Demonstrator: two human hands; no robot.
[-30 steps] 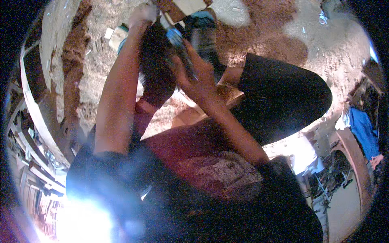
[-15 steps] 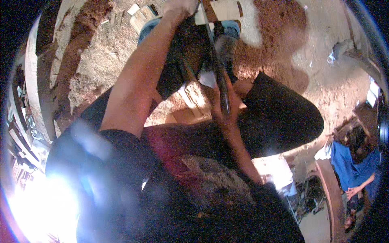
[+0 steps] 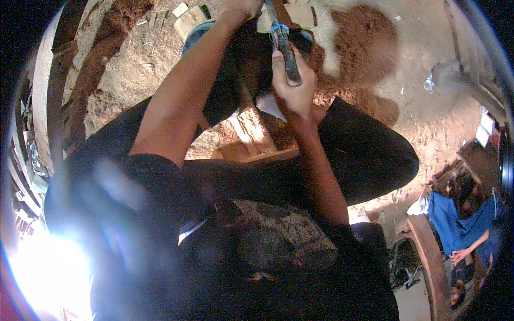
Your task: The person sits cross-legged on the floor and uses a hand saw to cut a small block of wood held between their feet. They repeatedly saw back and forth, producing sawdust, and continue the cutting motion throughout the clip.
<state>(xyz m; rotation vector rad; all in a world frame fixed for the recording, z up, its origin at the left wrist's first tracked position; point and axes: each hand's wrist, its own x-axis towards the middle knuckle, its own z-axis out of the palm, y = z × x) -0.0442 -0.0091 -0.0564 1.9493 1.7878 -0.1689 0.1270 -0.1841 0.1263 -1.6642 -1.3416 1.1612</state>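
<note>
Over the last half second my right hand (image 3: 297,90) moved up the frame, carrying the tool (image 3: 290,60) to upper centre; I judge it the outward part of a stroke. Right grip: fingers clamped round the tool. Left hand (image 3: 242,7): cut by the top edge, grip cannot be told.

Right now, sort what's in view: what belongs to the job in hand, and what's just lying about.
Job in hand:
dark-handled tool, gripped by the right hand
left hand's contact: unclear, at the top edge

Apparently lying about:
small pale block, upper left
curved brown beam, lower right
</note>
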